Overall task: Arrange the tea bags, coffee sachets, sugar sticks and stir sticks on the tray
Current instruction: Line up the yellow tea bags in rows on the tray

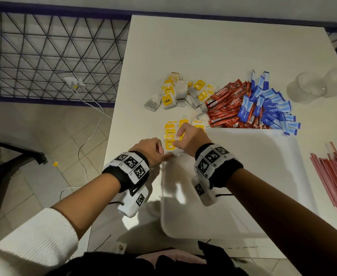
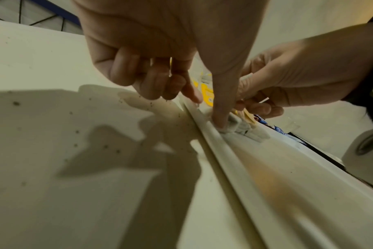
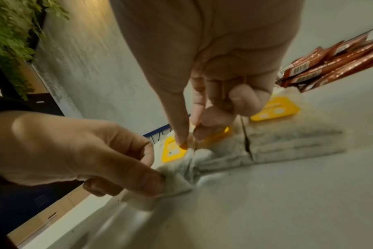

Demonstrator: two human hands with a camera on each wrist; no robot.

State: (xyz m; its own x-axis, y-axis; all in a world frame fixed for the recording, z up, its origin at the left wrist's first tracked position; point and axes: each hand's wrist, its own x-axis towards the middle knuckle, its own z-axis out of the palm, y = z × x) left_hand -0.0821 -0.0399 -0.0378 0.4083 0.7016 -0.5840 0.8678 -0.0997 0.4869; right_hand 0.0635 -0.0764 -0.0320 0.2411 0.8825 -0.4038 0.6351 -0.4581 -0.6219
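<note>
1. The white counter (image 1: 213, 46) carries everything.
2. One white tray (image 1: 243, 176) lies on it near the person, its far left corner under both hands.
3. One bundle of red-and-white stir sticks (image 1: 334, 180) lies on the counter right of the tray; too many to count.
4. Two clear upturned glasses (image 1: 307, 88) stand at the far right.
5. One heap of red coffee sachets (image 1: 227, 106) and one of blue sugar sticks (image 1: 269, 108) overlap just beyond the tray; numbers cannot be told.
6. A loose pile of yellow-tagged tea bags (image 1: 175, 94) lies left of the sachets.
7. About four or five tea bags sit arranged in the tray's corner (image 1: 170, 128).
8. The left hand (image 1: 149, 150) pinches the nearest tea bag (image 3: 177, 183) between thumb and fingers.
9. The right hand (image 1: 191, 136) pinches the same bag's top by thumb and forefinger, other fingers curled.
</note>
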